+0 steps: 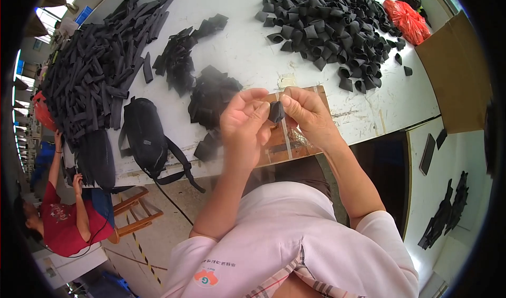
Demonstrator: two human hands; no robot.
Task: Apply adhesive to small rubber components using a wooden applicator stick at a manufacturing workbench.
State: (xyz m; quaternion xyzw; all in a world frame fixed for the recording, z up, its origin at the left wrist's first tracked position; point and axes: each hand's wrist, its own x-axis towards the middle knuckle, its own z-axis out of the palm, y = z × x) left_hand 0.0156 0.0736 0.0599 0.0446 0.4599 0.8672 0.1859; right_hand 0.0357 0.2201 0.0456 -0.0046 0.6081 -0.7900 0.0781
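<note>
A small black fabric piece [275, 112] is pinched between my two hands, in front of my chest above the table edge. My left hand [243, 119] grips its left side with thumb and fingers. On the other side, my right hand [310, 113] has thumb and forefinger closed on its edge. The piece looks curled or folded over; the fingers partly cover it. Beneath the hands lies a brown board [298, 149] with strips of tape. Left of my left hand is a loose pile of flat black pieces [213, 95].
Many folded black loops [327, 26] cover the table's far right, beside a red plastic bag [407, 21] and a cardboard box [458, 71]. Leftward are a black bag with straps [145, 137] and heaped black strips [95, 60]. A person in red [74, 219] works at the left end.
</note>
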